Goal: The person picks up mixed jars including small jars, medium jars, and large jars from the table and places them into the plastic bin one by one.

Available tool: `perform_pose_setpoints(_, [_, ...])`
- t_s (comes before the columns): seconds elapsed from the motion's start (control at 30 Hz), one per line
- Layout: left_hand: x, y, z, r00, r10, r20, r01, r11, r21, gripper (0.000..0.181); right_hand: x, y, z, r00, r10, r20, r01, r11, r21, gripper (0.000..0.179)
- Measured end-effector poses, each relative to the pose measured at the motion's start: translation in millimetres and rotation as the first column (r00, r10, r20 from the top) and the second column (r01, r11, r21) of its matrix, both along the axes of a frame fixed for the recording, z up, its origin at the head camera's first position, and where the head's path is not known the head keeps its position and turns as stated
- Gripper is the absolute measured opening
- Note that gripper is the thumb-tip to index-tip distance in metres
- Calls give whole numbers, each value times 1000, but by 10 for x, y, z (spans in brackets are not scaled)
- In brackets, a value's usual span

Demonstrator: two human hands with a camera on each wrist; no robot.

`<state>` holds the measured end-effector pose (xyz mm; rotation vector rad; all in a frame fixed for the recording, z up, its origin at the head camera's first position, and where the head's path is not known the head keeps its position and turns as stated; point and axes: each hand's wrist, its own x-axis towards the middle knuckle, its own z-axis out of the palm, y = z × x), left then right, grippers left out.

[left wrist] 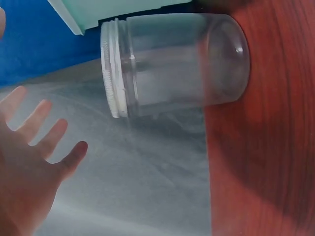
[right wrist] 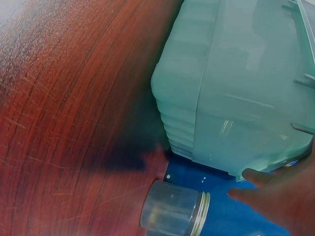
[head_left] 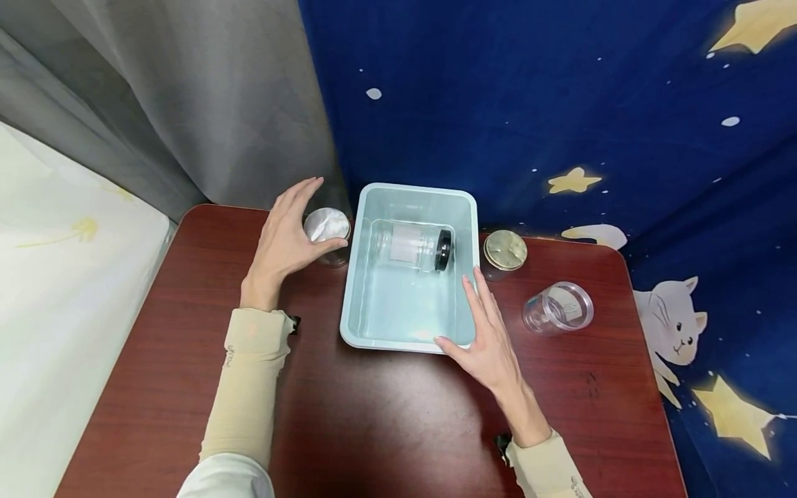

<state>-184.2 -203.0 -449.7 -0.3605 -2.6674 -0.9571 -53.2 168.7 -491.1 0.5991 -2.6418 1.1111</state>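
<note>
Bluish bin (head_left: 398,304) crowds jar (head_left: 326,224); left hand (head_left: 282,238) beside jar, right hand (head_left: 488,349) at bin rim; both spread, empty.

- head view, centre: print on the lying jar (head_left: 427,250)'s label (head_left: 406,242) too small to read;
- centre left: silver-lidded jar (head_left: 326,223) partly hidden by the left hand (head_left: 282,238);
- left wrist view: left hand cut off at left;
- right wrist view: blue-green bin (right wrist: 241,83) cut off upper right; gold-lidded jar (right wrist: 170,209), bottom; right hand (right wrist: 283,196), lower right
</note>
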Motion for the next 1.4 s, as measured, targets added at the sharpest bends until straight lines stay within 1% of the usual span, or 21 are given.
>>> perform_pose_setpoints(0.13, [-8, -29, -73, 1000, 22, -1, -21, 999, 40, 108, -2, 3, -10, 1000, -3, 6, 3, 1000, 4, 99])
perform_pose_setpoints(0.3, [-14, -45, -182, 999, 39, 34, -41, 997, 60, 110, -1, 7, -14, 1000, -2, 1, 2, 1000, 3, 99])
perform_pose_setpoints(0.47, [-27, -62, -287, 996, 44, 82, -50, 997, 67, 108, 3, 3, -9, 1000, -1, 1, 1, 1000, 2, 100])
perform_pose_setpoints(0.57, [-37, -74, -341, 994, 45, 98, -52, 996, 75, 108, 2, 1, -10, 1000, 1, 0, -1, 1000, 4, 100])
perform_pose_setpoints(0.83, [-57, -94, -431, 992, 37, 122, -50, 993, 107, 105, 10, 0, -3, 1000, -8, 8, 8, 1000, 2, 100])
perform_pose_setpoints(0.93, [-64, -94, -458, 991, 26, 134, -44, 990, 134, 105, 14, 3, -3, 1000, -10, 17, 10, 1000, 0, 101])
perform_pose_setpoints(1.13, [-84, -77, -534, 986, 6, 168, -40, 979, 198, 105, 7, 8, 0, 1000, -13, 27, 13, 1000, -3, 101])
perform_pose_setpoints(1.3, [-84, -65, -627, 977, 22, 212, -79, 961, 264, 104, 1, 7, -8, 1000, -10, 23, 10, 1000, -3, 100])
perform_pose_setpoints(1.4, [-86, -54, -670, 975, 26, 222, -94, 949, 302, 103, 3, 11, -13, 1000, -8, 23, 9, 1000, -6, 100])
